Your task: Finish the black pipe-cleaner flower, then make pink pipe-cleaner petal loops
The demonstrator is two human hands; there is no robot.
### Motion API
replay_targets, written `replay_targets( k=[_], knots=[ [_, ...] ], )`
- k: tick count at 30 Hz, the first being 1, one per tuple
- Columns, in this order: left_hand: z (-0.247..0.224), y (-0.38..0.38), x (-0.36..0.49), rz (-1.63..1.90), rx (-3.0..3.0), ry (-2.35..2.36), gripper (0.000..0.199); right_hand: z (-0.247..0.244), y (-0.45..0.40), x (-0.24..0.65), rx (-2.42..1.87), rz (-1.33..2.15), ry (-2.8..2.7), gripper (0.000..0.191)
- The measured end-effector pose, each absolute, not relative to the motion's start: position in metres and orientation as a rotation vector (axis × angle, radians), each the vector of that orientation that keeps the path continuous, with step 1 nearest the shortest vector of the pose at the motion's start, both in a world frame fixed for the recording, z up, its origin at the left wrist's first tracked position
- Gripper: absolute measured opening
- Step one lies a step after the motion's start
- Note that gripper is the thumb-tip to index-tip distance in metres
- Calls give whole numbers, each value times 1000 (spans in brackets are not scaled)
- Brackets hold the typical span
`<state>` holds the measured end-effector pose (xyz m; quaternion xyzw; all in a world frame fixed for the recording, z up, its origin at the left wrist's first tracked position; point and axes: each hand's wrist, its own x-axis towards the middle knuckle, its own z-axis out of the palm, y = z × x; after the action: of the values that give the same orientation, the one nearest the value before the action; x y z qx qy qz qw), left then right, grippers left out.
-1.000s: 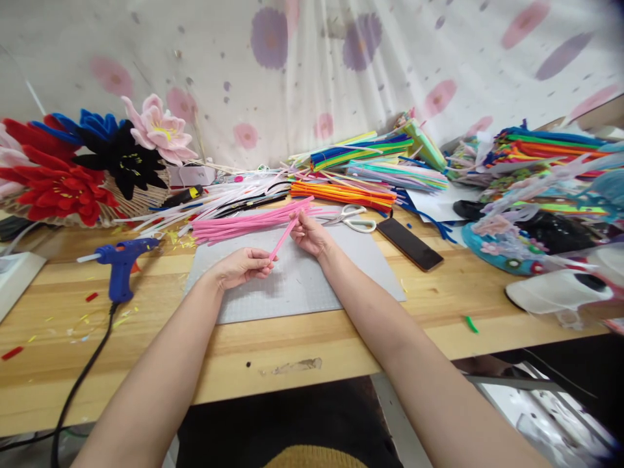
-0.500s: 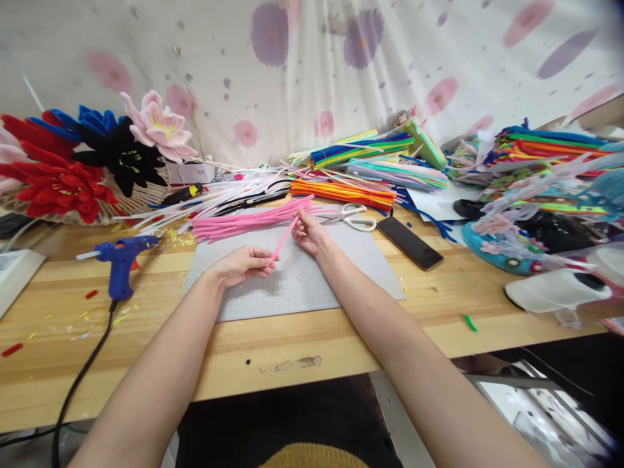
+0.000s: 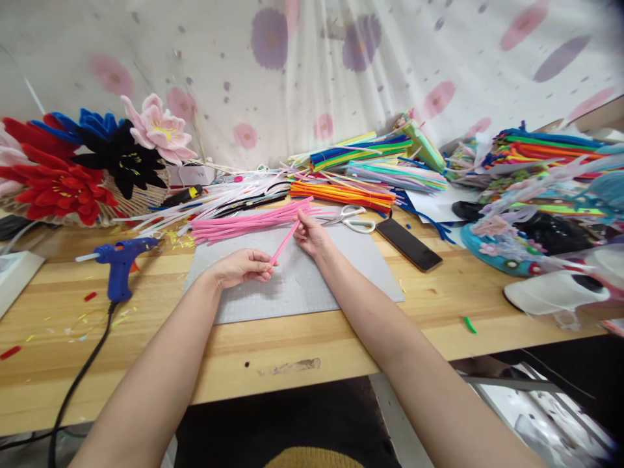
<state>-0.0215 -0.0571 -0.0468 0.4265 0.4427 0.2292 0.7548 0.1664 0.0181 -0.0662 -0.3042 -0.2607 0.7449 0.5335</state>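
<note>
Between hands, pink stem; ends partly hidden.

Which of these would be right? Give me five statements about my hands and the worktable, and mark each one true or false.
1. The left hand and right hand both hold the same pink pipe cleaner. True.
2. The blue hot glue gun lies right of the gray cutting mat. False: it lies left of it.
3. The smartphone has a lit screen. False: its screen is dark.
4. An orange pipe-cleaner bundle lies beyond the right hand. True.
5. The scissors have red handles. False: their handles are white.
</note>
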Motion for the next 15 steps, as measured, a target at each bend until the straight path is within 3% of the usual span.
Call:
replay_targets(
  k=[8,15],
  knots=[
    [-44,-56,-3,697,897,878,27,-65,11,153,-847,1592,-833,35],
    [-49,-46,2,967,1035,1259,5,-55,9,162,-1071,1441,-1301,31]
  ],
)
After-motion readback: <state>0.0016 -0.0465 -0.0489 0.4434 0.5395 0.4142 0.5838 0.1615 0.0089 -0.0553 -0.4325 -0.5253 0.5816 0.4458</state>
